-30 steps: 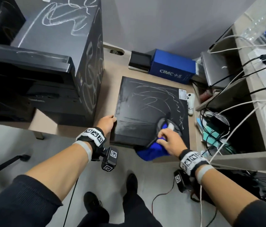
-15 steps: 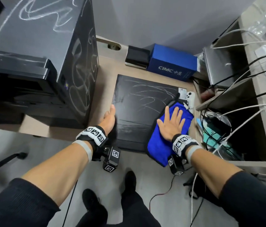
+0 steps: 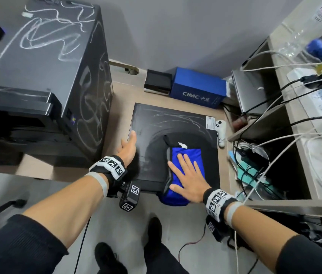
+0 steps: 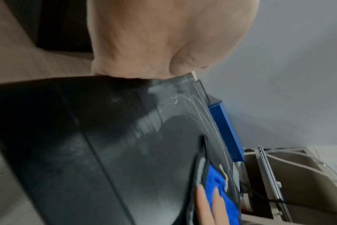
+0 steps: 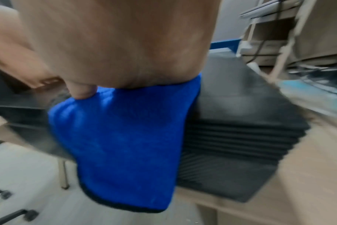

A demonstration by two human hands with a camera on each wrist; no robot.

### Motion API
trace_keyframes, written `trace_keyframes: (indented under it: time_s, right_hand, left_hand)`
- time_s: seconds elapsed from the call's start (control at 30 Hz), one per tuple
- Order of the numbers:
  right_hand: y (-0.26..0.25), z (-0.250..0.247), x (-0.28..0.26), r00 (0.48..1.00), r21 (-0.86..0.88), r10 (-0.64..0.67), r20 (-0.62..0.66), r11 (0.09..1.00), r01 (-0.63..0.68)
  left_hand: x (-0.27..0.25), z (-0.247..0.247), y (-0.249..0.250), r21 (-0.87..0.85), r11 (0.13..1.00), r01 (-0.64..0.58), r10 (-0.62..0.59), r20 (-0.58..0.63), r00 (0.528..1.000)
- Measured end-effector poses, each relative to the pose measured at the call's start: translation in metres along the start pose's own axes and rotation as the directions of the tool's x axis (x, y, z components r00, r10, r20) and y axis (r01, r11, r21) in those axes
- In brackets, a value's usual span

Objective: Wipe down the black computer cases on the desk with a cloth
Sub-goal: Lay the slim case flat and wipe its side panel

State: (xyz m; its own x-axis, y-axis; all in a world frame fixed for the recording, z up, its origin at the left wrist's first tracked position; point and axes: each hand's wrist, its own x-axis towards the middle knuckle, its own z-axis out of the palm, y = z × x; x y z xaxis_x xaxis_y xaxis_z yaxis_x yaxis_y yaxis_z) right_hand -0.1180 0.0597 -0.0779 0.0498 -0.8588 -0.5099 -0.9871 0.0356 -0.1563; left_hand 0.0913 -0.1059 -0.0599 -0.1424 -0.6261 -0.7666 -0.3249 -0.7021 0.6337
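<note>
Grey walls are closing in a cluttered worktop [image 3: 116,103] where two chalk-scribbled black cases are sitting: a flat case [image 3: 176,131] lying near the front edge and a tall case [image 3: 89,80] standing to its left. Fingers straight and spread, the right hand [image 3: 188,177] is pressing the blue cloth [image 3: 184,153] flat for broad contact, its end hanging off the front edge. Likely to steady the flat case, the left hand [image 3: 128,149] is resting, fingers straight, against its left edge.

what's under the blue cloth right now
The flat black case, wiped dark around the cloth. Whether marks remain beneath it is hidden. The near end overhangs the case edge.
</note>
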Motion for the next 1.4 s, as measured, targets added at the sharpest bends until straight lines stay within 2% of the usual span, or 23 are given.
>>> trace_keyframes:
  time_s: [0.13,0.2,0.27,0.33,0.4,0.53,0.6,0.67,0.8,0.87,0.93,1.1,1.17,1.23,1.3,1.37,1.4]
  right_hand:
    - [0.041,-0.026,0.025,0.982,0.043,0.187,-0.021,0.982,-0.186]
    - [0.042,-0.043,0.054,0.963,0.075,0.267,-0.027,0.962,-0.264]
    - [0.028,-0.055,0.087,0.955,0.095,0.297,-0.027,0.951,-0.293]
    - [-0.002,-0.062,0.116,0.972,0.063,0.228,-0.051,0.972,-0.225]
    - [-0.039,-0.063,0.132,0.992,0.012,0.108,-0.062,0.994,-0.108]
    - [-0.09,-0.043,0.113,0.99,-0.084,-0.137,-0.018,0.987,0.135]
    - [-0.096,-0.027,0.09,0.968,-0.121,-0.252,0.007,0.96,0.251]
    - [-0.093,-0.02,0.077,0.944,-0.141,-0.326,0.047,0.933,0.33]
    - [-0.073,-0.049,0.115,0.912,-0.184,-0.405,0.06,0.894,0.409]
    - [-0.068,-0.07,0.15,0.939,-0.163,-0.343,0.01,0.926,0.34]
    - [-0.065,-0.088,0.186,0.965,-0.142,-0.262,-0.029,0.956,0.256]
    - [-0.055,-0.111,0.231,0.981,-0.061,-0.157,-0.115,0.987,0.151]
    - [-0.046,-0.117,0.235,0.985,-0.015,-0.106,-0.137,0.994,0.105]
    - [-0.025,-0.12,0.228,0.988,0.028,-0.036,-0.151,0.999,0.041]
    - [0.006,-0.117,0.211,0.986,0.055,0.036,-0.161,0.998,-0.027]
    - [0.049,-0.109,0.186,0.976,0.084,0.139,-0.167,0.988,-0.126]
    - [0.071,-0.105,0.174,0.965,0.102,0.201,-0.167,0.977,-0.186]
  left_hand:
    - [0.062,0.0,-0.023,0.001,0.999,0.036,-0.036,0.059,0.998]
    - [0.063,-0.001,-0.022,-0.011,0.999,0.039,-0.037,0.127,0.991]
    - [0.076,0.0,-0.032,-0.049,0.996,0.07,-0.063,0.124,0.99]
    - [0.049,-0.003,-0.014,-0.066,0.995,0.078,-0.069,0.132,0.989]
    - [0.01,-0.001,0.011,-0.15,0.988,0.037,-0.01,0.179,0.984]
    - [0.018,-0.007,0.002,-0.317,0.945,0.076,-0.014,0.195,0.981]
    - [0.024,-0.014,-0.002,-0.396,0.913,0.102,-0.019,0.208,0.978]
    - [0.032,-0.018,-0.005,-0.445,0.887,0.121,-0.047,0.173,0.984]
    - [0.034,-0.022,-0.002,-0.428,0.892,0.149,-0.07,0.195,0.978]
    - [0.034,-0.023,0.0,-0.361,0.915,0.178,-0.104,0.214,0.971]
    - [0.037,-0.023,0.008,-0.312,0.934,0.175,-0.128,0.164,0.978]
    - [0.049,-0.001,0.025,-0.263,0.958,0.112,-0.098,0.066,0.993]
    - [0.056,0.006,0.027,-0.232,0.966,0.115,-0.11,0.034,0.993]
    - [0.105,0.011,0.003,-0.245,0.959,0.141,-0.151,-0.024,0.988]
    - [0.152,0.013,-0.027,-0.186,0.961,0.205,-0.225,-0.095,0.97]
    - [0.142,0.018,-0.021,-0.101,0.96,0.26,-0.275,-0.187,0.943]
    - [0.119,0.019,-0.009,-0.052,0.959,0.279,-0.283,-0.235,0.93]
